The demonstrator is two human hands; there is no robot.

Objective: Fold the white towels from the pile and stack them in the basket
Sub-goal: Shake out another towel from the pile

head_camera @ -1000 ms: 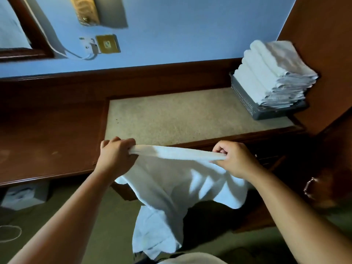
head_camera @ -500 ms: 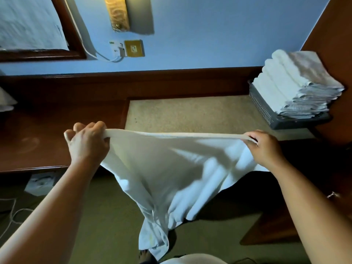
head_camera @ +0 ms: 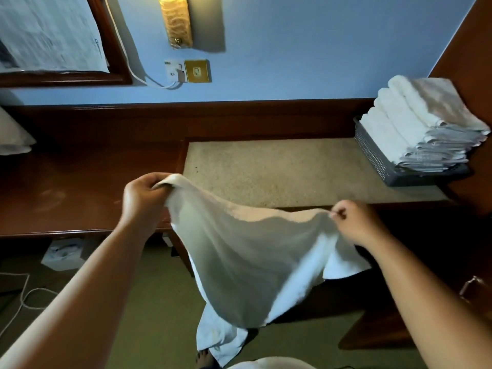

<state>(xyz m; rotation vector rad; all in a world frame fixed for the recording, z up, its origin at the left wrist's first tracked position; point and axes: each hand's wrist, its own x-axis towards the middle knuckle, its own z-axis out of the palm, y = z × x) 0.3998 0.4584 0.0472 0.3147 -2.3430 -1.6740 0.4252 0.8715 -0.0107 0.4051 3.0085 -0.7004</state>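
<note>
L hand [head_camera: 143,198]: fingers curled tight on one top corner of the white towel [head_camera: 247,257]. R hand [head_camera: 354,222]: pinches the opposite corner w/ thumb + fingers.

Towel is in the air betw. the hands, in front of the desk [head_camera: 80,187] edge. Top edge sags, lower end hangs twd the floor [head_camera: 159,302].

Desk: dark red-brown wood, glossy, w/ a beige speckled inset panel [head_camera: 279,171] on its R part.

Grey perforated basket [head_camera: 372,155] sits at far R of the panel, beside a wood side wall. Stack of folded towels [head_camera: 415,123] in it rises well above the rim.

Room:
- Blue wall [head_camera: 292,49] behind the desk.
- Wall lamp [head_camera: 178,20] top centre, lit.
- Brass socket plate [head_camera: 197,71] below it, w/ white plug + cable alongside.
- Wood-framed panel [head_camera: 111,49] upper L.
- Olive carpet on the floor.
- White box [head_camera: 64,253] under the desk at L, w/ a white cord [head_camera: 24,296] near it.
</note>
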